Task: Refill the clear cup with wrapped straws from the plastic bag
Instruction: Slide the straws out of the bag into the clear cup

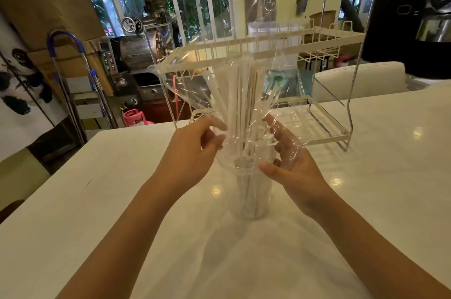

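Note:
A clear cup (251,197) stands upright on the white table (97,201), straight in front of me. A bundle of white wrapped straws (238,103) stands in it, still sheathed by the clear plastic bag (185,79), which rises over the straws and flares open above. My left hand (195,145) pinches the bag and straws at the left side, just above the cup's rim. My right hand (290,164) is on the right side with fingers spread, a fold of the bag draped over its fingers. Whether it grips the film I cannot tell.
A white wire rack (317,113) stands on the table right behind the cup and bag. A black machine (415,18) sits at the far right. Beyond the table's far left edge are a steel roaster (146,37) and a blue-handled ladder (70,74).

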